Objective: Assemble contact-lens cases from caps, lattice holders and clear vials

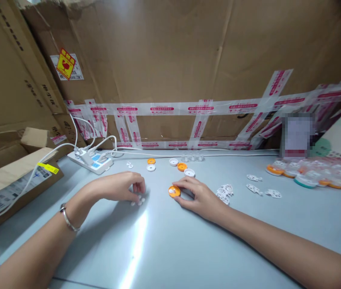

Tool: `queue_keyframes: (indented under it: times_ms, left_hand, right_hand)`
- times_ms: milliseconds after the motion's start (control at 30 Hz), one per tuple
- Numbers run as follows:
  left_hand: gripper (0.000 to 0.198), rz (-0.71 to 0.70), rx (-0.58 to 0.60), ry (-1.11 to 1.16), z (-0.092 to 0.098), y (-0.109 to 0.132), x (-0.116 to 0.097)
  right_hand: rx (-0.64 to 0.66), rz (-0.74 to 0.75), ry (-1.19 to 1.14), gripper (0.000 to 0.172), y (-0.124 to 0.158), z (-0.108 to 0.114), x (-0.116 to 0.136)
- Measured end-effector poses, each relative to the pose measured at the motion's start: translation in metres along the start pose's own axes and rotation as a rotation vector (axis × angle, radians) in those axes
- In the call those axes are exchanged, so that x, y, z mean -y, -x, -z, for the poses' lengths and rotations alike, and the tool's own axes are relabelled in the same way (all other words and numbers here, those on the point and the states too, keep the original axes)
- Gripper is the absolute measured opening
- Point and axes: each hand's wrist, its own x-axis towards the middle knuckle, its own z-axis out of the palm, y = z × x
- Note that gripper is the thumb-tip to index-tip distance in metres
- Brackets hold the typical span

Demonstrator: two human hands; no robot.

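Note:
My right hand [196,195] grips an orange round disc [172,194] by its edge, between thumb and fingers. The disc lies flat on the table, and a small white part sits inside it. Over to the left, my left hand [125,186] is curled in a pinch at several small white round pieces [140,202] on the table. Its fingertips partly cover them, so what exactly is pinched is hard to see. Behind the hands lie another orange ring [151,161], a white ring [151,167], a white ring [173,162], an orange ring [182,166] and a white ring [189,172].
White flat cut-out parts [225,193] lie right of my right hand, with more white cut-out parts [254,189] beyond. Clear domed pieces [311,172] with coloured bases crowd the far right. A power strip [93,160] with cables and an open cardboard box [16,180] stand left.

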Motion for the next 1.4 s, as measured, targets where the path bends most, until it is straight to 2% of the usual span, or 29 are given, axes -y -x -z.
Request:
queue_keyframes:
  times_ms: [267,433,533,600,733,833,967,1200,1300,1400]
  left_hand:
    - [0.012,0.062,0.017,0.064,-0.013,-0.014,0.015]
    - [0.013,0.036,-0.049,-0.017,-0.010,-0.013,0.015]
    - [0.018,0.005,-0.161,-0.085,-0.012,-0.015,0.008]
    - [0.018,-0.042,-0.272,-0.018,-0.017,-0.019,-0.001]
    - [0.012,-0.110,-0.541,0.363,-0.032,-0.027,-0.028]
    - [0.009,-0.140,-0.631,0.511,-0.042,-0.031,-0.044]
    - [0.006,-0.153,-0.671,0.639,-0.049,-0.034,-0.050]
    - [0.004,-0.173,-0.701,0.649,-0.055,-0.034,-0.052]
    - [0.007,-0.175,-0.647,0.585,-0.052,-0.034,-0.047]
    - [0.012,-0.238,-0.593,0.364,-0.048,-0.034,-0.038]
  right_hand:
    - [0.015,-0.051,-0.028,0.031,0.001,0.001,0.000]
    - [-0.123,-0.101,-0.109,0.027,0.002,0.008,0.004]
    - [-0.269,-0.099,-0.162,0.017,0.001,0.013,0.004]
    - [-0.329,-0.087,-0.178,0.014,0.001,0.016,0.006]
    - [-0.296,-0.046,-0.186,0.013,0.002,0.013,0.012]
    - [-0.241,-0.012,-0.243,0.015,0.002,0.010,0.018]
    - [-0.235,-0.019,-0.314,0.014,0.002,0.008,0.023]
    - [-0.233,-0.213,-0.338,0.011,0.001,0.007,0.024]
    - [-0.196,-0.219,-0.307,0.011,-0.001,0.010,0.018]
    - [-0.154,-0.187,-0.207,0.011,-0.004,0.013,0.006]
